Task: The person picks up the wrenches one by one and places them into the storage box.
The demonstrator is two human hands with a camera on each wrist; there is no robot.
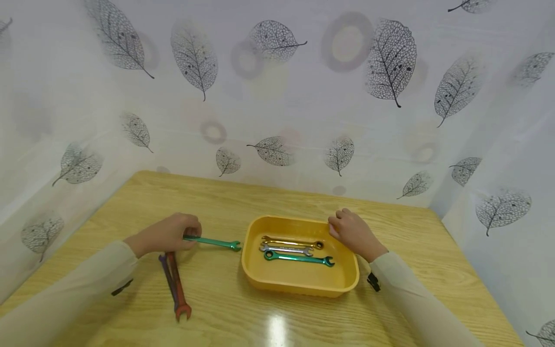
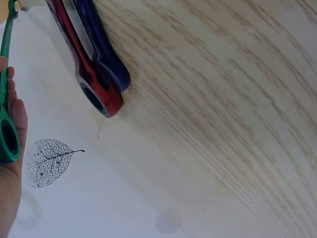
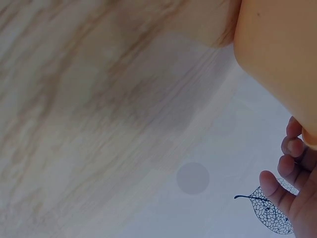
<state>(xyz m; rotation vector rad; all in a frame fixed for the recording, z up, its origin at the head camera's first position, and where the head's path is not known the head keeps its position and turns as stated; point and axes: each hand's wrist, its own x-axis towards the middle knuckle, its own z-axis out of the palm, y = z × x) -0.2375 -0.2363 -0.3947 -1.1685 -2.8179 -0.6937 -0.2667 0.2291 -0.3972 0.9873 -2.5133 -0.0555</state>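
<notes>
My left hand (image 1: 175,231) holds a green combination wrench (image 1: 217,243) above the table, its open end pointing at the left wall of a yellow plastic tray (image 1: 299,289). In the left wrist view the wrench's ring end lies along the palm. Just below that hand, a red wrench (image 1: 179,289) and a purple wrench (image 1: 168,274) lie side by side, partly overlapping. Inside the tray are a gold wrench (image 1: 290,241), a silver wrench (image 1: 288,249) and another green wrench (image 1: 299,259). My right hand (image 1: 353,233) grips the tray's rim at the far right corner.
The wood-grain table (image 1: 217,313) runs back to a white wall covering (image 1: 282,111) printed with grey leaves. More of this covering closes off the left and right sides. Dark straps show at both sleeves.
</notes>
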